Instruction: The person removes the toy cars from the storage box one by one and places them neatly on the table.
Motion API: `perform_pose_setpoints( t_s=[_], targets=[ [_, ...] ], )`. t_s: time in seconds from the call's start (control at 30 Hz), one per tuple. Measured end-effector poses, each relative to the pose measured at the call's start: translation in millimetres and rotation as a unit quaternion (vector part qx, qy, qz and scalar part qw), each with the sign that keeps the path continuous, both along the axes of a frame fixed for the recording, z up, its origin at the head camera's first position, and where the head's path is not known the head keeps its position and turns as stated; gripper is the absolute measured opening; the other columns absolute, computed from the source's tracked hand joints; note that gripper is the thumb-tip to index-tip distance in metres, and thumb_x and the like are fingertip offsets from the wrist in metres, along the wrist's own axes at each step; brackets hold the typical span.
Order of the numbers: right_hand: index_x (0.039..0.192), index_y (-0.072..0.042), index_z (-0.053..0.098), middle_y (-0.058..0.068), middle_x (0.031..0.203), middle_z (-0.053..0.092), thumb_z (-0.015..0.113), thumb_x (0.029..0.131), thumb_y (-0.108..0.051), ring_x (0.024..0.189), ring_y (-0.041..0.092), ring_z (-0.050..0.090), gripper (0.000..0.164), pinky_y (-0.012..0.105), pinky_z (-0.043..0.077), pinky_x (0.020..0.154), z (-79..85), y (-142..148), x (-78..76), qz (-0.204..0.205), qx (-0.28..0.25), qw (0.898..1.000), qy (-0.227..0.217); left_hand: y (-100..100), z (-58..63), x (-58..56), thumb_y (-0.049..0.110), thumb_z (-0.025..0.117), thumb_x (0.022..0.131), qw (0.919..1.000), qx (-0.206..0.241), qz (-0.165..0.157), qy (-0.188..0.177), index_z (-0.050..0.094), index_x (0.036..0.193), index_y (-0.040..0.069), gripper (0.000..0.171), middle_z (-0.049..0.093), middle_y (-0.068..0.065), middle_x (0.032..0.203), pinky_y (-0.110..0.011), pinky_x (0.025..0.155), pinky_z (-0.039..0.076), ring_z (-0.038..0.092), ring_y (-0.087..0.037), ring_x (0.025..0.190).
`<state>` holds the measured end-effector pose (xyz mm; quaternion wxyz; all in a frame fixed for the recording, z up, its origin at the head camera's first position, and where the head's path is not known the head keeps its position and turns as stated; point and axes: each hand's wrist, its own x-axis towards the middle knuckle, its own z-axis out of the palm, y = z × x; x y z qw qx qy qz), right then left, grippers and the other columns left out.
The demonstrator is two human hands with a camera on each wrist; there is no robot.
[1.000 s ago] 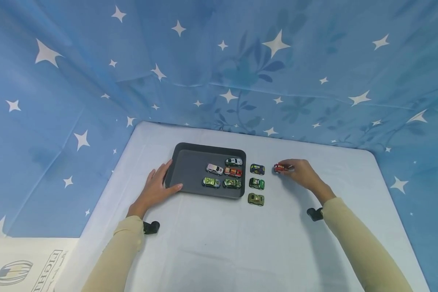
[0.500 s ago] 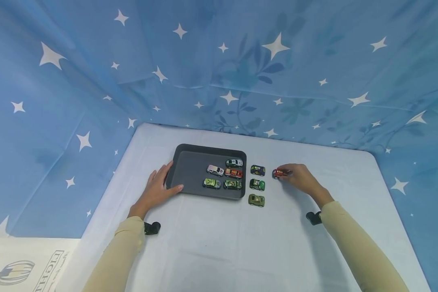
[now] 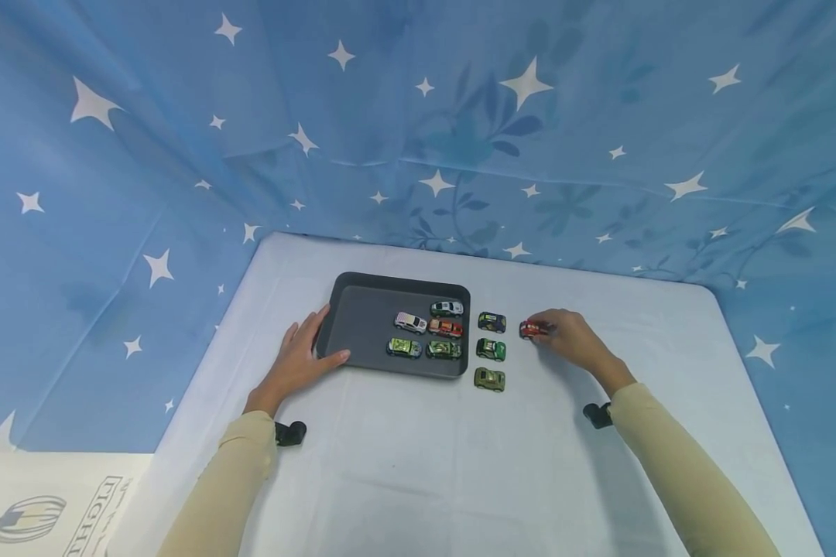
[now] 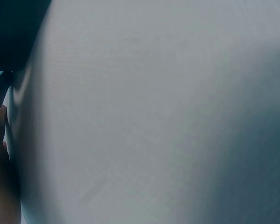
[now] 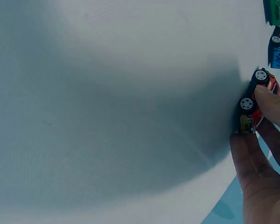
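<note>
One hand (image 3: 573, 336), the right, pinches a glossy, perhaps metal, red car (image 5: 248, 103).

Most of view is being filled by pale cloth (image 4: 130, 93), faintly marked near bottom. Top left corner is being covered by dark tray (image 4: 11, 35), only part being shown. Left hand (image 4: 0, 158) is being cut off by left edge and darkened by shade, one finger being seen right at tray's lower edge. Lower right is being dimmed by broad, soft shadow (image 4: 261, 177).
</note>
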<state>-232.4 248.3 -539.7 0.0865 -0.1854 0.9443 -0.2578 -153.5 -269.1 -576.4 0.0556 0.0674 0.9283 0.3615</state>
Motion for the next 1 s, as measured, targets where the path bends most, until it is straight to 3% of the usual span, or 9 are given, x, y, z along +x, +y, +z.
perform_pose_setpoints(
  t_s=[0.33, 0.47, 0.57, 0.73, 0.87, 1.0],
  targets=[
    [0.118, 0.000, 0.068, 0.018, 0.114, 0.068, 0.076, 0.083, -0.005, 0.104, 0.033, 0.063, 0.036, 0.052, 0.051, 0.091, 0.2, -1.3, 0.8, -0.001, 0.001, 1.000, 0.008, -1.2, -1.1, -1.2, 0.063, 0.067, 0.083, 1.0000, -0.003, -0.001, 0.000, 0.006, 0.156, 0.041, 0.098, 0.015, 0.000, 0.163, -0.047, 0.120, -0.004, 0.010, -0.025, 0.150],
    [0.125, 0.000, 0.064, 0.019, 0.119, 0.065, 0.077, 0.084, -0.009, 0.107, 0.034, 0.062, 0.044, 0.053, 0.051, 0.092, -0.3, 0.3, 2.4, -0.003, -0.003, 1.000, 0.005, -0.4, -1.3, -1.2, 0.062, 0.067, 0.083, 1.0000, -0.005, -0.002, 0.001, 0.006, 0.156, 0.040, 0.098, 0.016, 0.000, 0.163, -0.047, 0.120, -0.004, 0.010, -0.026, 0.150],
    [0.135, -0.002, 0.057, 0.020, 0.131, 0.058, 0.077, 0.086, -0.020, 0.120, 0.038, 0.054, 0.056, 0.056, 0.044, 0.101, -1.0, 1.8, 2.2, -0.003, -0.002, 1.000, 0.009, 0.2, -1.9, -0.8, 0.063, 0.066, 0.083, 1.0000, -0.007, -0.002, 0.001, 0.006, 0.156, 0.039, 0.098, 0.016, 0.000, 0.163, -0.047, 0.120, -0.004, 0.011, -0.026, 0.150],
    [0.147, -0.009, 0.044, 0.020, 0.153, 0.034, 0.074, 0.086, -0.041, 0.140, 0.045, 0.028, 0.075, 0.066, 0.025, 0.110, 1.6, 2.1, 0.2, -0.017, 0.003, 1.000, 0.013, 0.5, -1.9, -0.6, 0.063, 0.066, 0.083, 1.0000, -0.007, -0.002, 0.003, 0.006, 0.156, 0.039, 0.098, 0.016, 0.000, 0.163, -0.047, 0.120, -0.004, 0.011, -0.026, 0.150],
    [0.151, -0.013, 0.038, 0.017, 0.160, 0.021, 0.074, 0.085, -0.046, 0.144, 0.046, 0.019, 0.082, 0.071, 0.020, 0.109, 5.0, 1.5, -1.3, -0.028, -0.004, 1.000, 0.002, 0.0, -1.9, -0.8, 0.064, 0.066, 0.083, 0.9999, -0.010, -0.003, 0.004, 0.006, 0.156, 0.039, 0.098, 0.016, 0.000, 0.163, -0.047, 0.120, -0.004, 0.011, -0.027, 0.150],
    [0.152, -0.014, 0.036, 0.014, 0.162, 0.017, 0.072, 0.086, -0.048, 0.145, 0.044, 0.017, 0.082, 0.071, 0.020, 0.109, 7.6, 0.9, -2.7, -0.034, -0.010, 0.999, -0.001, 0.0, -2.0, -1.7, 0.063, 0.066, 0.083, 0.9999, -0.010, -0.006, 0.007, 0.007, 0.157, 0.038, 0.098, 0.016, -0.001, 0.163, -0.047, 0.121, -0.003, 0.012, -0.027, 0.150]
  ],
)
